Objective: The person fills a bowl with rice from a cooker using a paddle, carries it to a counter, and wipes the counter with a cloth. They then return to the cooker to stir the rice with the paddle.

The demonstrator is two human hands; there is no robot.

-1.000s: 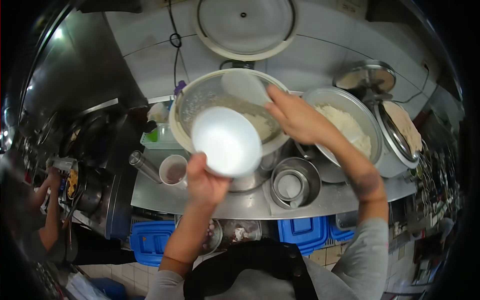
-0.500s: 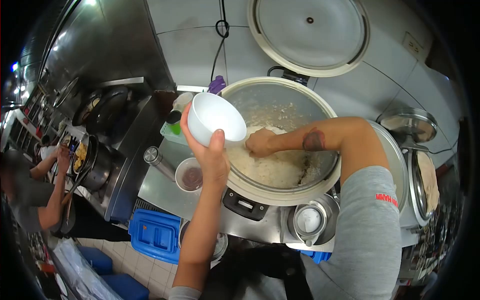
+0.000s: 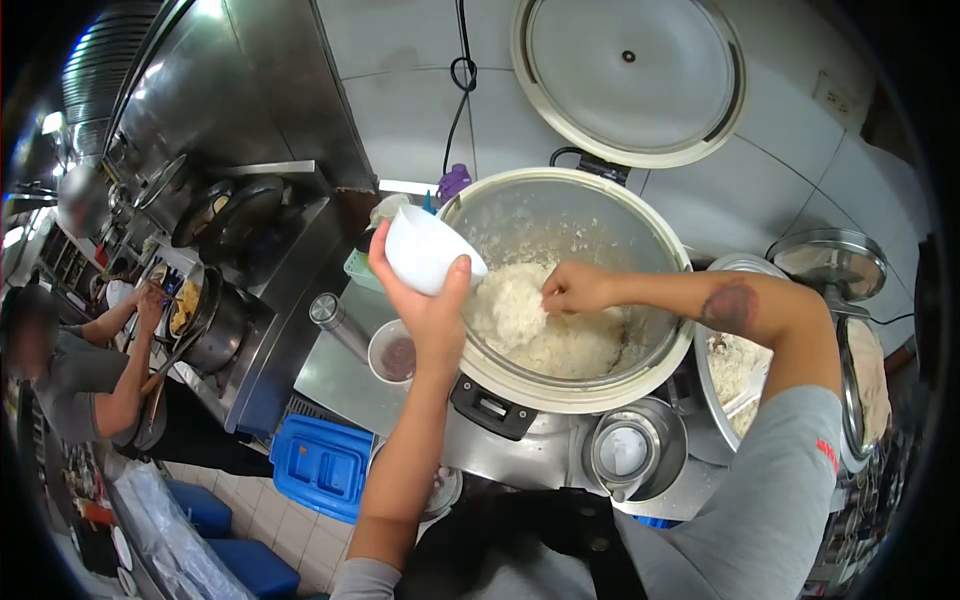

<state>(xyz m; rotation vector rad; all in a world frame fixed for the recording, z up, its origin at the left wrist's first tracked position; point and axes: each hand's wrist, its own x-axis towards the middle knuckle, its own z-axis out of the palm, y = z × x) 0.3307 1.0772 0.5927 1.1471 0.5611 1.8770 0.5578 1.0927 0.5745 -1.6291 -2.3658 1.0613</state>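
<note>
A white bowl [image 3: 425, 250] is gripped in my left hand [image 3: 428, 308], tilted beside the left rim of a big round rice cooker [image 3: 572, 392]. Inside the cooker, a raised mound of white rice [image 3: 512, 308] sits right by my right hand [image 3: 575, 288]. The fingers of my right hand are closed at the mound's right side; a scoop under the rice, if there is one, does not show. More rice lies lower in the pot. The cooker's round lid [image 3: 630, 75] stands open behind it.
Left of the cooker are a cup [image 3: 391, 352] and a steel flask [image 3: 338, 325]. Nested metal pots [image 3: 625, 452] sit in front. At right is another pot of rice [image 3: 735, 375]. A co-worker [image 3: 95, 370] stands at the stove, far left, near a blue lid [image 3: 320, 465].
My right hand has drawn back to the right and a mound of rice now stands raised beside it. The bowl in my left hand is tipped more toward the pot.
</note>
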